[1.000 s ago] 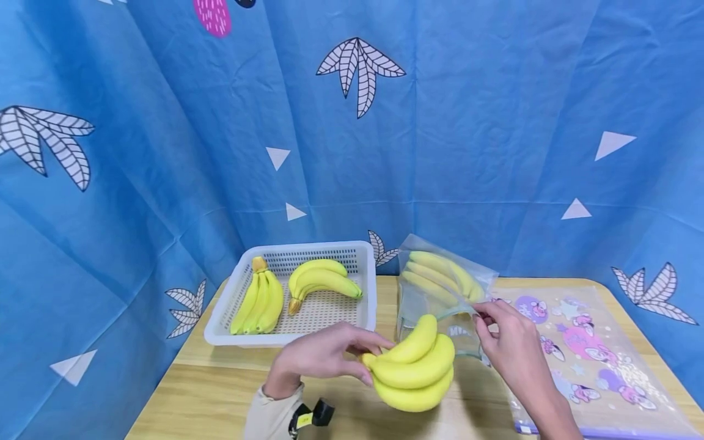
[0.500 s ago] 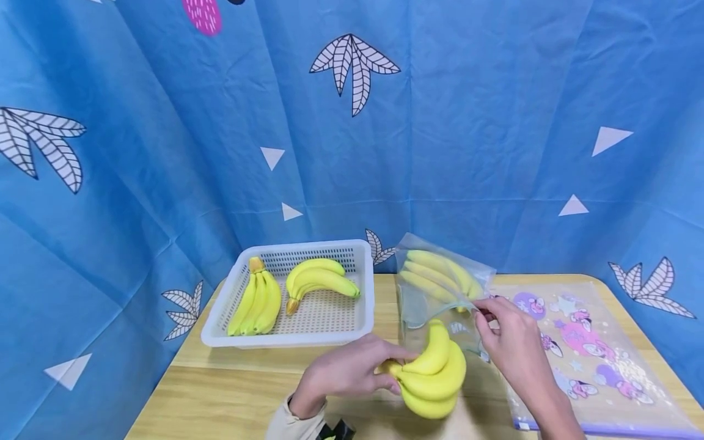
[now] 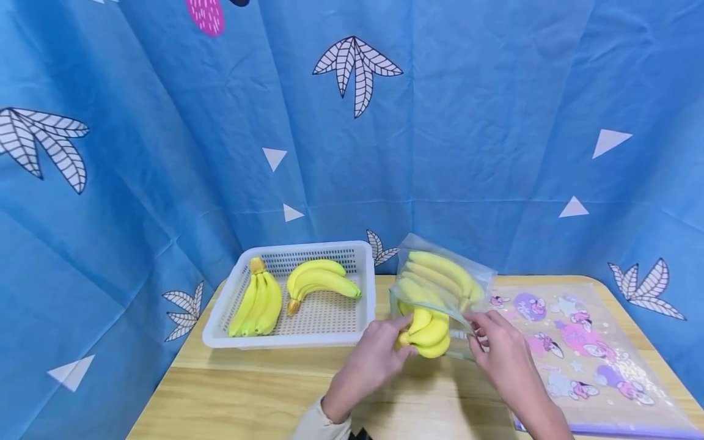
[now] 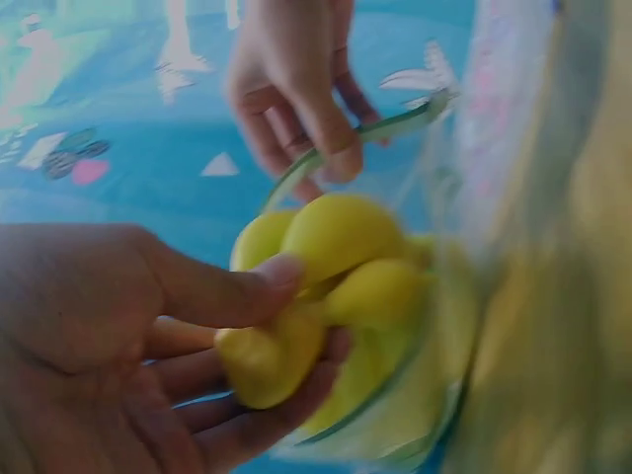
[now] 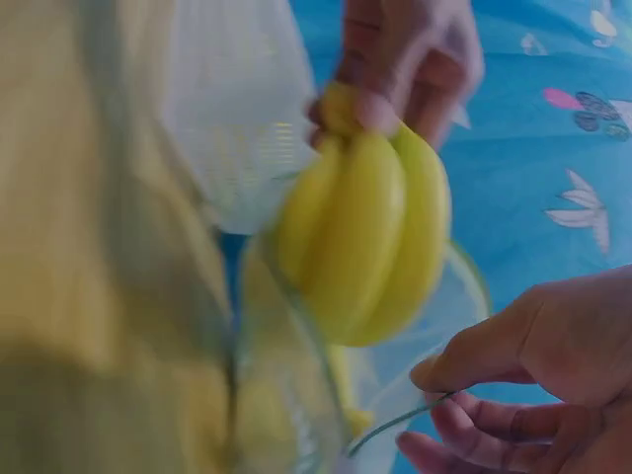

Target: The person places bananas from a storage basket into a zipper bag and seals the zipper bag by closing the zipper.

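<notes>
My left hand (image 3: 376, 357) grips a yellow banana bunch (image 3: 429, 333) by its stem, thumb on one side and fingers on the other. The far ends of the bananas are inside the mouth of a clear zip bag (image 3: 478, 275). In the right wrist view the held bunch (image 5: 360, 237) points down between the bag's two edges. My right hand (image 3: 500, 342) pinches the bag's rim between thumb and fingers, as the left wrist view also shows for the right hand (image 4: 301, 89). Another banana bunch (image 3: 440, 269) lies deeper in the bag.
A white perforated basket (image 3: 288, 339) at the left holds two banana bunches, one upright (image 3: 257, 302) and one lying sideways (image 3: 324, 281). Flat clear bags (image 3: 583, 342) with pink and purple prints lie at the right of the wooden table (image 3: 220, 397). A blue curtain (image 3: 467, 122) hangs behind.
My left hand has moved forward, away from the body, carrying the banana bunch from in front of the bag into its mouth. The right hand keeps its pinch on the rim.
</notes>
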`<state>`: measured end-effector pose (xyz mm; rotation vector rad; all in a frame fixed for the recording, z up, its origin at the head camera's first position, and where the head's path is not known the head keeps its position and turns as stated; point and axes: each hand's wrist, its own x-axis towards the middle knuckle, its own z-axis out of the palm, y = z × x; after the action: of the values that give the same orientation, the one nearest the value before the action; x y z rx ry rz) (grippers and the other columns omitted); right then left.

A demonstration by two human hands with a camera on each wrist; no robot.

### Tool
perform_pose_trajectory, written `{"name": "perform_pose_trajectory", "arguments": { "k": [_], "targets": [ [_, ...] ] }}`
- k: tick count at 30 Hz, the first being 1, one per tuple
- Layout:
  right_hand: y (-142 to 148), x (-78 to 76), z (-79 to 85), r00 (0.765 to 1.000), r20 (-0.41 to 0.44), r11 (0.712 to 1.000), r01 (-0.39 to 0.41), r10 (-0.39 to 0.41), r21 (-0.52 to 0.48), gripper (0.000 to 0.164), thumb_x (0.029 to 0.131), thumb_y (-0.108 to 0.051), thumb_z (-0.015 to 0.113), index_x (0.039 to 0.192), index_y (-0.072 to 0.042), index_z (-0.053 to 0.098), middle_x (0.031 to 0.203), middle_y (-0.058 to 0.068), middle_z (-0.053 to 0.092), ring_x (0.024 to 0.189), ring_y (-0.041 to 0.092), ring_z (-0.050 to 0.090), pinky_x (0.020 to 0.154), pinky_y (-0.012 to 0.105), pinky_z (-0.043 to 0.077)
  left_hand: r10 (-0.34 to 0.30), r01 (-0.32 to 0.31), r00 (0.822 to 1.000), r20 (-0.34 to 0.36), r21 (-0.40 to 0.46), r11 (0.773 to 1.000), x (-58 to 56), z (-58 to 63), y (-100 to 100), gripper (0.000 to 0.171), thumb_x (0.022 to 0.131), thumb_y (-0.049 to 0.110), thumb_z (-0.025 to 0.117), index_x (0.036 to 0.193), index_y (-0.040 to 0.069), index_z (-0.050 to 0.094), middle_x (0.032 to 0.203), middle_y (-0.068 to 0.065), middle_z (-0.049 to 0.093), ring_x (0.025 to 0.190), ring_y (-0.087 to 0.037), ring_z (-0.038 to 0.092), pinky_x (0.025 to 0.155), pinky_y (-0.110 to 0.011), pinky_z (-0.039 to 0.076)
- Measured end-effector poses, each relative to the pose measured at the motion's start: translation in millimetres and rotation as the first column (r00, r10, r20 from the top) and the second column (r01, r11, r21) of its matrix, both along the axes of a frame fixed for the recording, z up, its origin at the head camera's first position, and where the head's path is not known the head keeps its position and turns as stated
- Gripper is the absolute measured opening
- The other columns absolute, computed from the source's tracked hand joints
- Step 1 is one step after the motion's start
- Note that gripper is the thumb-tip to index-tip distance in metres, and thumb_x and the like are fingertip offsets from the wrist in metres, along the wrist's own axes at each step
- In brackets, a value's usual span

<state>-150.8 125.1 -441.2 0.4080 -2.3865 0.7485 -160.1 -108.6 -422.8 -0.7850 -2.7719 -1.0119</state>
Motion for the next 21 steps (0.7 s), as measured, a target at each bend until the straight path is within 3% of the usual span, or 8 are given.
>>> {"name": "perform_pose_trajectory", "arguments": {
  "k": [4, 8, 12, 17, 21],
  "targets": [
    [2, 7.3, -14.0, 0.999, -0.014, 0.999, 0.031, -0.031, 0.017, 0.036, 0.067, 0.014, 0.082, 0.098, -0.002, 0.073, 0.084, 0.005, 0.066, 0.067, 0.017, 0.067, 0.053, 0.026, 0.058, 0.086, -0.082, 0.989, -0.123, 0.042, 0.996, -4.1, -18.3, 21, 0.049, 0.079, 0.013, 0.089, 0.123, 0.004, 0.07, 0.099, -0.005, 0.075, 0.085, -0.01, 0.067, 0.074, -0.017, 0.056],
    [-2, 13.3, -21.4, 0.998, -0.048, 0.999, 0.045, -0.044, 0.02, 0.029, 0.068, 0.014, 0.081, 0.09, -0.003, 0.072, 0.081, 0.001, 0.064, 0.064, 0.014, 0.066, 0.053, 0.022, 0.057, 0.161, -0.139, 0.965, -0.209, 0.119, 0.983, -11.4, -35.6, 38, 0.038, 0.077, 0.018, 0.091, 0.109, 0.006, 0.074, 0.085, -0.001, 0.073, 0.067, -0.001, 0.056, 0.057, -0.01, 0.045],
    [-4, 15.5, -26.2, 0.994, -0.107, 0.999, 0.038, -0.034, 0.036, 0.026, 0.069, 0.014, 0.077, 0.087, -0.005, 0.071, 0.081, -0.001, 0.062, 0.063, 0.01, 0.064, 0.052, 0.018, 0.054, 0.231, -0.186, 0.954, -0.189, 0.229, 0.955, -19.4, -54.0, 52, 0.026, 0.078, 0.019, 0.091, 0.096, 0.01, 0.074, 0.077, 0.004, 0.069, 0.063, 0.001, 0.049, 0.052, -0.01, 0.037],
    [-5, 18.6, -29.1, 0.989, -0.146, 0.997, 0.005, 0.005, 0.071, 0.026, 0.068, 0.011, 0.074, 0.084, -0.009, 0.069, 0.081, -0.004, 0.058, 0.062, 0.007, 0.061, 0.05, 0.017, 0.052, 0.293, -0.246, 0.947, -0.133, 0.287, 0.926, -27.1, -74.4, 66, 0.025, 0.072, 0.013, 0.09, 0.087, 0.012, 0.07, 0.078, 0.007, 0.065, 0.071, -0.002, 0.054, 0.06, -0.015, 0.044],
    [-4, 22.6, -28.0, 0.987, -0.153, 0.995, -0.026, 0.041, 0.094, 0.025, 0.067, 0.009, 0.071, 0.083, -0.011, 0.067, 0.081, -0.005, 0.056, 0.062, 0.005, 0.056, 0.047, 0.021, 0.049, 0.288, -0.262, 0.957, -0.034, 0.324, 0.909, -31.1, -81.5, 75, 0.026, 0.073, 0.009, 0.087, 0.086, 0.013, 0.064, 0.079, 0.008, 0.059, 0.077, -0.005, 0.054, 0.066, -0.02, 0.048]
  ]
}}
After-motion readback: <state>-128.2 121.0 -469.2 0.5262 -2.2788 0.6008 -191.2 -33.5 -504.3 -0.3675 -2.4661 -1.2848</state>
